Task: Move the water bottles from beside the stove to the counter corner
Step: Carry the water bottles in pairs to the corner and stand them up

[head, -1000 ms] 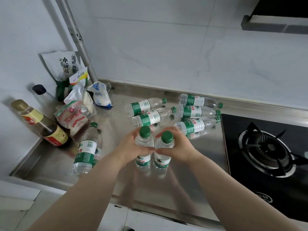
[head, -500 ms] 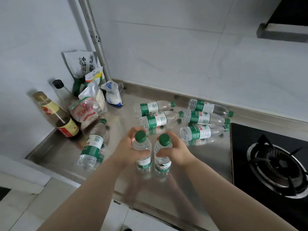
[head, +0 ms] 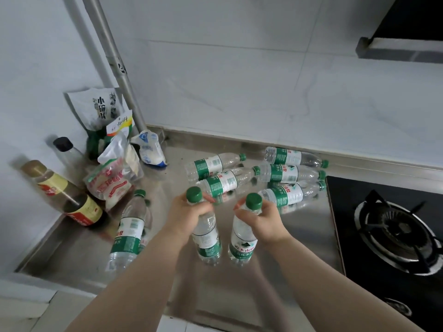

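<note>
Gripping left bottle (head: 206, 238) | left hand (head: 185, 215) fingers wrapped | right hand (head: 262, 222) grips right bottle (head: 242, 238)

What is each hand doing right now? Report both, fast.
Left hand: closed around the neck of an upright water bottle.
Right hand: closed around the neck of a second upright bottle beside it.

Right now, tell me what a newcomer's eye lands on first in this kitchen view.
Two upright clear plastic water bottles with green caps stand mid-counter, the left hand gripping one and the right hand the other. Behind them, five matching bottles lie flat beside the black gas stove. One more stands toward the left corner.
</note>
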